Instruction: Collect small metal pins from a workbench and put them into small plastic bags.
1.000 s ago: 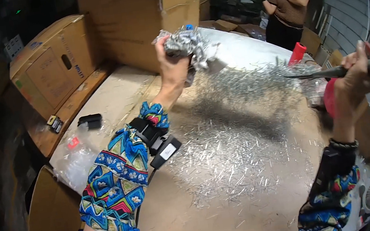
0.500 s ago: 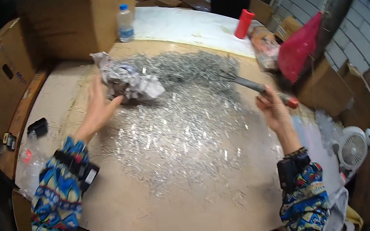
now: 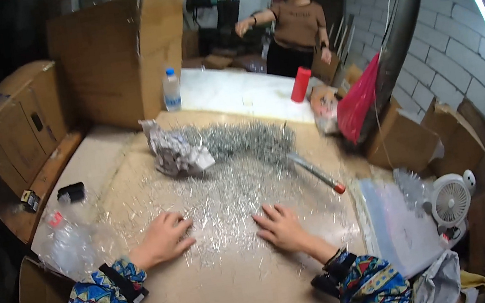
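Both my hands rest among small shiny metal pins (image 3: 220, 216) strewn over the wooden tabletop (image 3: 238, 298). My left hand (image 3: 165, 240) lies with its fingers apart at the left side of the scatter, holding nothing. Opposite it, my right hand (image 3: 281, 226) is also open, fingers spread on the pins. A dense heap of pins (image 3: 247, 138) stands farther back. Crumpled grey paper (image 3: 177, 151) sits against the heap's left side. To the right lies a grey-handled tool (image 3: 317, 172) with a red end, its far tip at the heap; no hand touches it.
Large cardboard boxes (image 3: 100, 66) stand at the back left, beside a water bottle (image 3: 172, 93). A red cylinder (image 3: 300, 84) is on the far white surface; behind it stands another person (image 3: 299, 22) with one arm out. A small white fan (image 3: 451, 199) is at right, a clear plastic bag (image 3: 70, 247) at left.
My right hand has let go of the grey-handled tool and moved left and nearer. My left hand has come away from the crumpled paper toward me. The view has tilted up.
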Motion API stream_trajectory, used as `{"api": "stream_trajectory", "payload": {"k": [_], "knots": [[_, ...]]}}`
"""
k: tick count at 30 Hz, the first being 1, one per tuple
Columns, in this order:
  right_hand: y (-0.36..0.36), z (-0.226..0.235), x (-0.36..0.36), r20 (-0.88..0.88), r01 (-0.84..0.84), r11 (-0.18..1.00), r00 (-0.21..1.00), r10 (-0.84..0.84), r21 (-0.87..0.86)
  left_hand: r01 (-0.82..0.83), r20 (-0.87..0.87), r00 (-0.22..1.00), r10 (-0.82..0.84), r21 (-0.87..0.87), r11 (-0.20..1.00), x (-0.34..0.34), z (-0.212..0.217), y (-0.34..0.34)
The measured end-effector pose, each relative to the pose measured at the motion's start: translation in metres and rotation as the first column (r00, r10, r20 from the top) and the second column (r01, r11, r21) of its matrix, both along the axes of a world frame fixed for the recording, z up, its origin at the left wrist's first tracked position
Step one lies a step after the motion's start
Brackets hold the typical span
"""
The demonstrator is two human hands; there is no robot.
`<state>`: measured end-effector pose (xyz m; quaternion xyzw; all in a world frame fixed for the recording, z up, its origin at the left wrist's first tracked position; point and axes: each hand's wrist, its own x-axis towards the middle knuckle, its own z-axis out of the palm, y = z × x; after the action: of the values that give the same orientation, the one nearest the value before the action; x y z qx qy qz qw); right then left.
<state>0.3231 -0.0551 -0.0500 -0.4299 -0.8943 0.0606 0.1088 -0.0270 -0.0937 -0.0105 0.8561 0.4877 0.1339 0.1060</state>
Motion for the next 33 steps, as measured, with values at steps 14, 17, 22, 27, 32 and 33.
{"api": "stream_trajectory", "payload": {"k": [14, 17, 22, 27, 32, 33], "knots": [[-0.135, 0.009, 0.113, -0.037, 0.655, 0.755, 0.755, -0.655, 0.003, -0.487, 0.254, 0.842, 0.475, -0.019, 0.873, -0.053, -0.017, -0.142], [-0.131, -0.022, 0.124, -0.308, 0.520, 0.846, 0.791, -0.528, -0.116, -0.414, 0.362, 0.841, 0.401, -0.045, 0.909, -0.033, -0.033, -0.143], [-0.100, 0.041, 0.049, -0.771, 0.450, 0.818, 0.351, -0.531, -0.358, -0.444, 0.462, 0.800, 0.383, 0.026, 0.895, -0.002, -0.027, -0.136], [-0.116, 0.037, 0.039, -0.758, 0.343, 0.773, 0.211, -0.617, -0.534, -0.458, 0.493, 0.806, 0.327, 0.169, 0.873, -0.008, -0.048, -0.130], [-0.153, 0.048, 0.011, -0.641, 0.357, 0.919, 0.747, -0.173, 0.168, -0.571, 0.587, 0.716, 0.378, 0.181, 0.801, -0.006, -0.039, -0.141], [-0.156, 0.048, 0.010, -0.599, 0.337, 0.917, 0.787, -0.150, 0.212, -0.583, 0.586, 0.711, 0.389, 0.181, 0.792, -0.004, -0.036, -0.142]]}}
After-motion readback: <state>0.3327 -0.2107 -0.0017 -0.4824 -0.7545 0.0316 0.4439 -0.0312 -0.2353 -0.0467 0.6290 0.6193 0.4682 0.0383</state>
